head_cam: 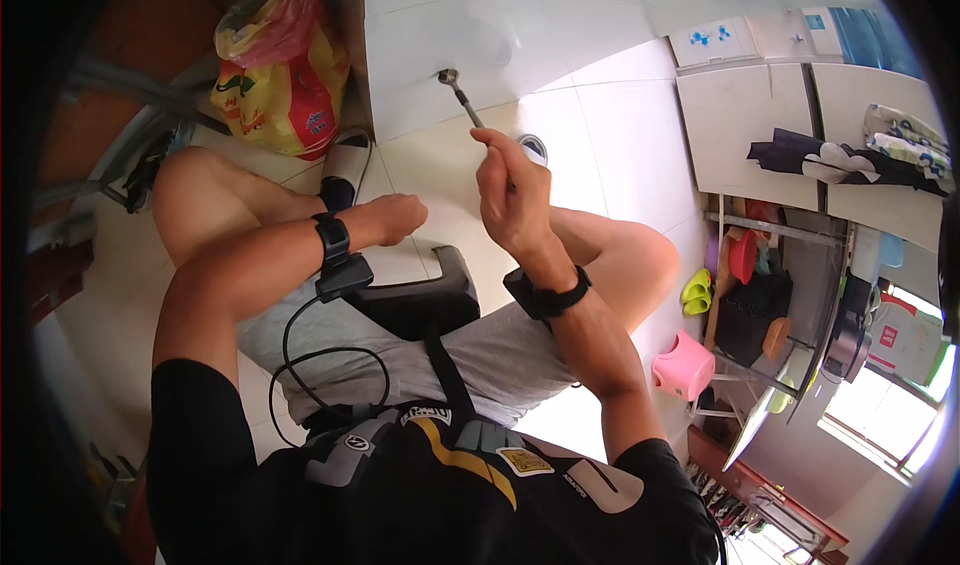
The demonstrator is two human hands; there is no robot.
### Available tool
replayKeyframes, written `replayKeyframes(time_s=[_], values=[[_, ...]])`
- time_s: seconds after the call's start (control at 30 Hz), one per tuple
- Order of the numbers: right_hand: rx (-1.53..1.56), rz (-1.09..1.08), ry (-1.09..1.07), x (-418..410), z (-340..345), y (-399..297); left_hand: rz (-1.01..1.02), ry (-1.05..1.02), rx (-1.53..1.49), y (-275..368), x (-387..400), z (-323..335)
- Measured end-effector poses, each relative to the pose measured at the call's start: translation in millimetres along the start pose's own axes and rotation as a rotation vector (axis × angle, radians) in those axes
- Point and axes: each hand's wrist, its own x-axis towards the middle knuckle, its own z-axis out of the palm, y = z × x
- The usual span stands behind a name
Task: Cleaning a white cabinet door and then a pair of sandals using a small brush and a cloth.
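My right hand (514,193) is closed around the handle of a metal ratchet wrench (466,105). The wrench's round head rests at or very near a small dark spot on a glossy pale panel (465,32); whether it is fitted onto something there cannot be told. To the left and lower, my left hand (396,220) is curled into a loose fist above the tiled floor, and nothing shows in it. Both wrists wear black straps with small devices, and a black cable hangs from the left one.
A yellow and red plastic bag (281,107) stands left of the panel. Black moulded gear (412,302) sits between my legs. On the right are pale cabinets (742,129) with clothes on them, green clogs (697,292), a pink plastic stool (684,364) and a metal rack.
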Motion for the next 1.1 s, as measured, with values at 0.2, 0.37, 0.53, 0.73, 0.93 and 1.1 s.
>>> replayKeyframes(time_s=[0.2, 0.37, 0.53, 0.73, 0.93, 1.1], values=[[0.03, 0.019, 0.087, -5, -11, 6, 0.062, 0.043, 0.029, 14, 6, -4], [0.057, -0.164, 0.151, -2, -20, 3, 0.025, 0.072, 0.024, 11, 8, -9], [0.066, -0.153, 0.1, -1, -18, -5, 0.067, 0.124, 0.037, -2, 1, 9], [0.08, -0.058, 0.053, -4, -19, 5, -0.029, -0.024, 0.087, 13, 8, 0], [0.131, -0.06, 0.146, -7, -27, 4, -0.013, -0.009, 0.026, 16, 10, -7], [0.167, -0.069, 0.129, -7, -30, -1, 0.082, 0.151, 0.055, 8, 0, 6]])
